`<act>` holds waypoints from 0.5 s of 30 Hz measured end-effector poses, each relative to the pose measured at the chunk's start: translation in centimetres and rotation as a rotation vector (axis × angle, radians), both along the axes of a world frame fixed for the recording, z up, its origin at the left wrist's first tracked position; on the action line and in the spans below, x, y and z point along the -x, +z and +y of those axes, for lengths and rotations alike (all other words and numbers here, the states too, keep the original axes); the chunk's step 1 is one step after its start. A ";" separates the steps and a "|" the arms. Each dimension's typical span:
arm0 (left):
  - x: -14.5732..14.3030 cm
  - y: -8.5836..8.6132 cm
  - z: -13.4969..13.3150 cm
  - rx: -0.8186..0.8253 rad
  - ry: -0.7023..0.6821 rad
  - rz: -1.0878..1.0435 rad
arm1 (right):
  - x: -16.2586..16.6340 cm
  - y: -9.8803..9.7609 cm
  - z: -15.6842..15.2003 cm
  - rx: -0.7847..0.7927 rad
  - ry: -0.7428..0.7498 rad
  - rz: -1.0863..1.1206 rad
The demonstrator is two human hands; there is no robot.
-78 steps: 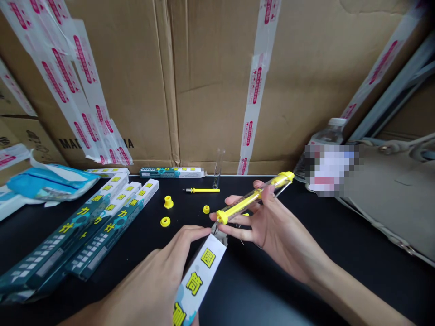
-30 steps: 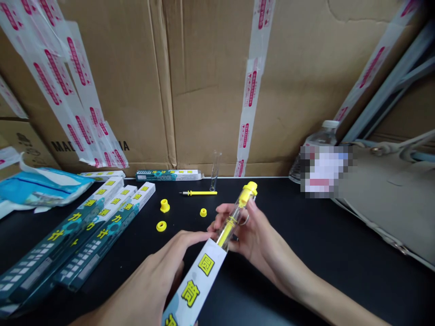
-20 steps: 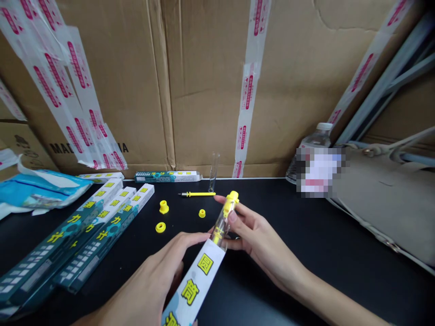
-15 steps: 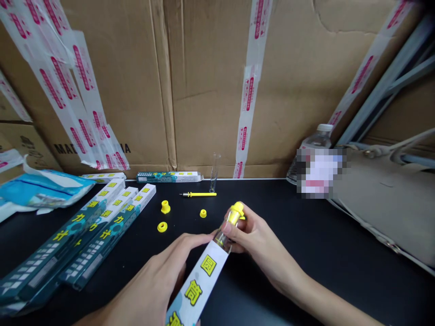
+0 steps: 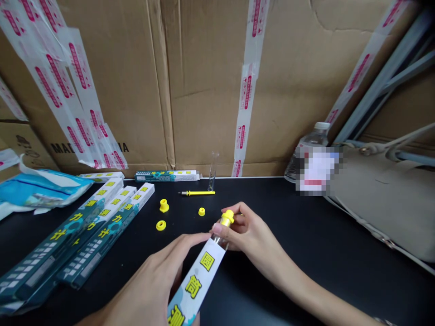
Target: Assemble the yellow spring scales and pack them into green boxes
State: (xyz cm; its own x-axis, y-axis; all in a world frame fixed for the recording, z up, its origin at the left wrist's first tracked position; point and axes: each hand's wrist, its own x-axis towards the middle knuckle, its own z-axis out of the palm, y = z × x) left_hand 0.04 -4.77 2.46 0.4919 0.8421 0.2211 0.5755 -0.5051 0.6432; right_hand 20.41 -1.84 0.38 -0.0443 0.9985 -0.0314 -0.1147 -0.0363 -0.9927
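Observation:
My left hand (image 5: 159, 276) grips a long white box (image 5: 197, 280) printed with yellow characters, its open end pointing away from me. A clear tube with a yellow cap (image 5: 224, 221) is almost fully inside that box; only the cap end sticks out. My right hand (image 5: 249, 237) pinches the tube near the cap, right at the box mouth. Both hands hover over the black table (image 5: 322, 235).
Several boxed items (image 5: 91, 226) lie in a row at left, with a blue-white bag (image 5: 41, 188) behind. Loose yellow parts (image 5: 163, 206), a yellow rod (image 5: 197, 193) and a clear tube (image 5: 212, 172) sit mid-table. A water bottle (image 5: 312, 140) and beige bag (image 5: 384, 190) stand right; cardboard walls the back.
My right hand turned the yellow-capped tube in line with the box and slid it in; it went from fully outside to nearly all inside. My left hand kept holding the box.

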 end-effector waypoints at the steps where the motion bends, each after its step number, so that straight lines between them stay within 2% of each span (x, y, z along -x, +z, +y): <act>1: 0.0 0.0 0.0 0.018 0.004 0.009 | 0.0 -0.1 0.0 -0.017 -0.010 -0.024; 9: 0.4 0.4 1.1 0.165 0.029 0.058 | -0.2 0.5 -0.3 -0.169 -0.038 -0.241; 15: 0.6 1.2 1.4 0.234 0.047 0.057 | -0.3 0.5 0.0 -0.186 -0.051 -0.225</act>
State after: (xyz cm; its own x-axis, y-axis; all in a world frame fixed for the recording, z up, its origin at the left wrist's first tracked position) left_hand -0.53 -3.36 3.67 0.4574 0.8892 -0.0100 0.6338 -0.3180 0.7051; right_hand 20.75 -1.83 0.85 -0.0062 0.9889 0.1486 0.1124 0.1483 -0.9825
